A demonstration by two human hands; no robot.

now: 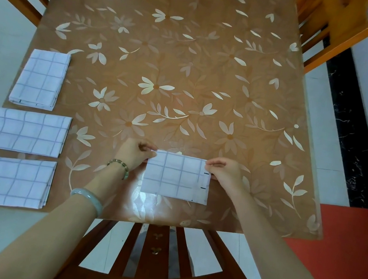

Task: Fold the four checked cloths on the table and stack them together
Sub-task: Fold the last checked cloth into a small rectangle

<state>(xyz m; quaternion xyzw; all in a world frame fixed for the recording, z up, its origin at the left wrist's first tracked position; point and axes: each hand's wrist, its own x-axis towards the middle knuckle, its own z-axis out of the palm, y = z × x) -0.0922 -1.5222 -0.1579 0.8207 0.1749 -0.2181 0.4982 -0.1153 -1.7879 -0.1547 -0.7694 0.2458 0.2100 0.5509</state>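
4th cloth in hand, 3 folded, no stack yet.

Left hand [136, 153] & right hand [223, 171] each pinch a far corner of the held cloth [176, 178], already folded small, close to the front edge of the worktop [188, 68]; can't tell if it's lifted or lying flat. Folding looks approx. done. Well to its left, 3 more lie folded in a row: far cloth [40, 78], middle cloth [28, 133], near cloth [10, 181], each apart from the next, so stacking is all still to do. The middle & near ones reach the worktop's left edge, maybe overhang it, so pick up w/ care, don't slide outward. Open room lies beyond the held cloth & to its right; a chair back [156, 254] sits just on the person's side of it.
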